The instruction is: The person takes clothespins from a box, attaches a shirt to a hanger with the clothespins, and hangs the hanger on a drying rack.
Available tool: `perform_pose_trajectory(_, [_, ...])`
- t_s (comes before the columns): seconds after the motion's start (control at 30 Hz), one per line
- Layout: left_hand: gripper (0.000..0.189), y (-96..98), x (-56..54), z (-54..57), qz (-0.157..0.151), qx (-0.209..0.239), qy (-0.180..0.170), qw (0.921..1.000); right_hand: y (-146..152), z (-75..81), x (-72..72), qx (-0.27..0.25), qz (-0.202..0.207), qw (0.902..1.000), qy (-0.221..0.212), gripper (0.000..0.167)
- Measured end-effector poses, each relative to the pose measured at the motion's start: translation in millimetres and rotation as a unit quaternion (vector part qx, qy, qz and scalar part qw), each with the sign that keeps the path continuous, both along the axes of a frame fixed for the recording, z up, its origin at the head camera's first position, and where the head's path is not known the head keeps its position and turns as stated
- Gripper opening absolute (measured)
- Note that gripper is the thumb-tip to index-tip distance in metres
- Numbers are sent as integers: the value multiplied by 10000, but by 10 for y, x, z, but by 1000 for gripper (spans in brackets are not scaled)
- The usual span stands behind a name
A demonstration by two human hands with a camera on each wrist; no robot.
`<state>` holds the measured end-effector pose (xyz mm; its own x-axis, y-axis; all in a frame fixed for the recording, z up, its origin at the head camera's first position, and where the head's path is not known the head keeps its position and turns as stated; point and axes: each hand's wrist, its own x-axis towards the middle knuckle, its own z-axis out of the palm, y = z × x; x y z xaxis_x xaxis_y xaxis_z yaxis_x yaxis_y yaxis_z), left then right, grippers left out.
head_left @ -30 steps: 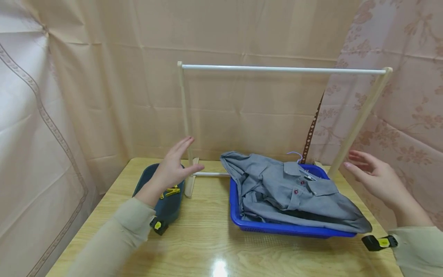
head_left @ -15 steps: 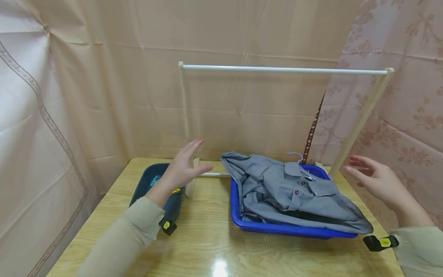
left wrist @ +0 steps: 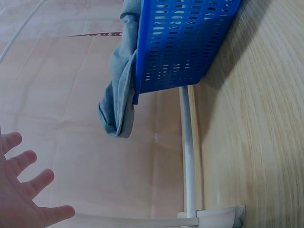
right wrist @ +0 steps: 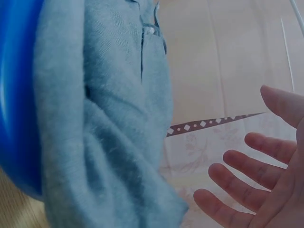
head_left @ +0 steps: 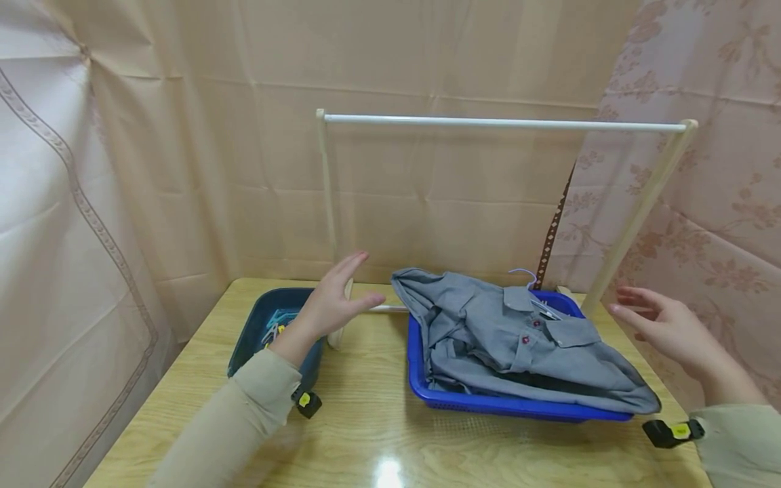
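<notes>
A grey button-up shirt (head_left: 476, 325) lies heaped over a blue plastic basket (head_left: 500, 404), its left end draping past the rim. The lilac hook of a hanger (head_left: 526, 274) sticks up behind the collar. My left hand (head_left: 332, 301) hovers with spread fingers between the basket and a dark bin (head_left: 241, 346), holding nothing. In the left wrist view its fingers (left wrist: 40, 180) stand apart from the hanging cloth. On the other side, my right hand (head_left: 668, 329) is raised beside the basket, fingers relaxed; the right wrist view shows the shirt (right wrist: 114, 118) near its fingertips but apart.
Behind the basket stands a rack with a white top rail (head_left: 500, 123) and pale wooden posts (head_left: 641, 210). Inside the dark bin lie small teal and yellow clothespins (head_left: 279, 325). A wooden table (head_left: 366, 379) carries everything, with fabric curtains (head_left: 427, 54) around it.
My left hand has drifted right and slightly down, uncovering more of the dark bin's contents. My right hand has barely moved, and the shirt lies as before.
</notes>
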<state>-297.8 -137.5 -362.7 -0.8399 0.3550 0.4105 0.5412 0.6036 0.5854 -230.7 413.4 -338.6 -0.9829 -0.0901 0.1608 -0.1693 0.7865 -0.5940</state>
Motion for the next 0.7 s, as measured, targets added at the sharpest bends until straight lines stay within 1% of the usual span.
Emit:
perform_pose_trajectory(0.2, [91, 65, 6, -35, 6, 42, -124, 9999, 20, -41, 1, 29, -27, 9997, -245, 74])
perform_pose_trajectory(0.37, [92, 114, -6, -77, 13, 29, -55, 10000, 43, -74, -3, 97, -35, 9991, -415, 77])
perform_pose_trajectory(0.53, [92, 162, -13, -121, -48, 33, -41, 10000, 65, -112, -12, 233, -52, 9984, -507, 76])
perform_pose_trajectory(0.7, [90, 200, -18, -155, 20, -32, -147, 9999, 95, -162, -13, 353, -46, 9979, -536, 73])
